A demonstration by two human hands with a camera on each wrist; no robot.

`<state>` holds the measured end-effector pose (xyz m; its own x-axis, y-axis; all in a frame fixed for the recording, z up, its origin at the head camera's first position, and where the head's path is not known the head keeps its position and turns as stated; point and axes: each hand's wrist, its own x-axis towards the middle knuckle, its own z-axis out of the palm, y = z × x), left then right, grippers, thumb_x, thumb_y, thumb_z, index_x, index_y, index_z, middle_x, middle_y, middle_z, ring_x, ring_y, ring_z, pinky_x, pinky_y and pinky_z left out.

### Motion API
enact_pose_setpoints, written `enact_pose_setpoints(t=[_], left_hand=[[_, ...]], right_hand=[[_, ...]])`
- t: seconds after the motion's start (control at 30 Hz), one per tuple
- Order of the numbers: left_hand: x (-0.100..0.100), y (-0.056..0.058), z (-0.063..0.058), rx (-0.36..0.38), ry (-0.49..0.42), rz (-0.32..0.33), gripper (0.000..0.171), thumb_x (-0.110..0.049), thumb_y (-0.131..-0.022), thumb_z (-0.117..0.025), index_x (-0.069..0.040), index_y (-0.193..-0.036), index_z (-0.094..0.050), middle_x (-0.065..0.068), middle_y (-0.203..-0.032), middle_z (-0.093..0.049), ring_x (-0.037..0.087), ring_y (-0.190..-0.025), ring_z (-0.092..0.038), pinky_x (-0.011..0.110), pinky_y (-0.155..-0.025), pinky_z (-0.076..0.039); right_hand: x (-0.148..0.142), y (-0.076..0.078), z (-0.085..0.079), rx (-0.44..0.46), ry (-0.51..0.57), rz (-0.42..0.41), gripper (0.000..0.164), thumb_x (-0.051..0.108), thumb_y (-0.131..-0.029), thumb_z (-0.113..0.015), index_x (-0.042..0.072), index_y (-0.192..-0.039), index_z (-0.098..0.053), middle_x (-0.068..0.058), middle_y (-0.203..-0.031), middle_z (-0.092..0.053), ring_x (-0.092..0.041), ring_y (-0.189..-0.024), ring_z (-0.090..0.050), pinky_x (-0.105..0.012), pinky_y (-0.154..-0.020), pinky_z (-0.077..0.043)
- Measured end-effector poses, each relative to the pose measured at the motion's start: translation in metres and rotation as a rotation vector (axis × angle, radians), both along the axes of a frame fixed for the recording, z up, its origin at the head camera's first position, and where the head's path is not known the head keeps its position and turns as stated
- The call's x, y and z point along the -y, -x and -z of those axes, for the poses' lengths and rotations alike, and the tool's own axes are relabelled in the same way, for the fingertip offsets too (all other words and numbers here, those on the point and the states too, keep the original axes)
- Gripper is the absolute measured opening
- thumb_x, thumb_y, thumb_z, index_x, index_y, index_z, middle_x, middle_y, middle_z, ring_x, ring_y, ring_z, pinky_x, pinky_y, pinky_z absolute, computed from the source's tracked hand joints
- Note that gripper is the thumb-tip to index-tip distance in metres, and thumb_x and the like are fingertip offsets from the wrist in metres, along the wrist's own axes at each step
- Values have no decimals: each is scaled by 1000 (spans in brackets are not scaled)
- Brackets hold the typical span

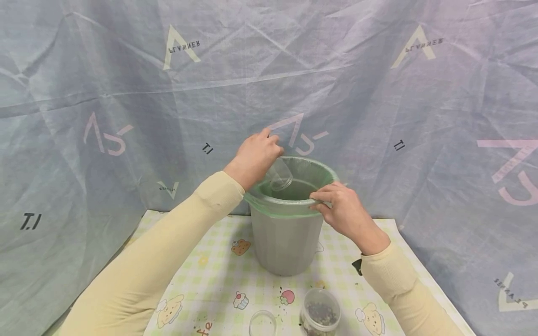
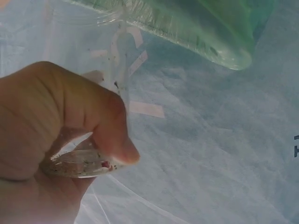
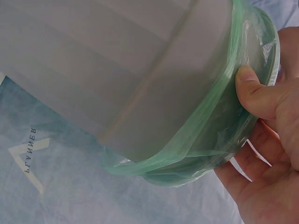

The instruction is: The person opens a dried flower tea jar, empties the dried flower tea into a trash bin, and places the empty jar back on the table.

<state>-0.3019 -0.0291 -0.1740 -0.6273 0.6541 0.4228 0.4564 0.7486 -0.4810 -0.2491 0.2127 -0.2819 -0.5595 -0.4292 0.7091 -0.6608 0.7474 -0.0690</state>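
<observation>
My left hand point(image 1: 258, 156) grips a clear plastic jar point(image 1: 281, 176) by its base end, tipped with its mouth down inside the grey trash bin point(image 1: 286, 245). In the left wrist view, small dark and reddish bits cling inside the jar's base point(image 2: 79, 163). A thin green bag point(image 1: 275, 208) lines the bin and folds over its rim. My right hand point(image 1: 342, 210) pinches the bagged rim at the right front, its thumb point(image 3: 254, 91) outside on the bag in the right wrist view. The bin stands upright; its bottom inside is hidden.
Near the table's front edge stands a clear tub point(image 1: 321, 310) holding dark, mixed dry bits. A round clear plastic piece point(image 1: 263, 323) lies left of it. Crumbs dot the checked tablecloth point(image 1: 222, 284). A grey-blue printed sheet point(image 1: 235, 84) hangs close behind the bin.
</observation>
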Motion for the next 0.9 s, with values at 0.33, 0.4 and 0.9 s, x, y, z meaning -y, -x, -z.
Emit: enact_pose_setpoints(t=[0.33,0.4,0.9], left_hand=[[4,-6,-7,102,-118,-88,50,-5,-88,-76,-15,-135,-65,10,-126,-63,33,-112,-55,42,-94,-52],[5,-6,-8,107,-170,-90,51,-10,-85,-78,-13,-134,-64,11,-125,-64,34,-111,-56,43,-94,-52],[16,-1,-3,189,-612,-26,53,-7,-70,-68,-4,-122,-64,11,-105,-66,34,-100,-62,45,-94,-49]], right_hand=[[0,3,3,-6,10,-11,29,1,-77,-89,5,-104,-82,-7,-98,-78,-28,-98,-70,-57,-99,-52],[-1,4,3,-15,12,-13,29,0,-76,-89,5,-104,-82,-8,-98,-78,-29,-98,-70,-57,-100,-51],[0,3,3,-16,13,-12,30,0,-76,-89,4,-105,-81,-9,-99,-78,-28,-97,-70,-52,-93,-54]])
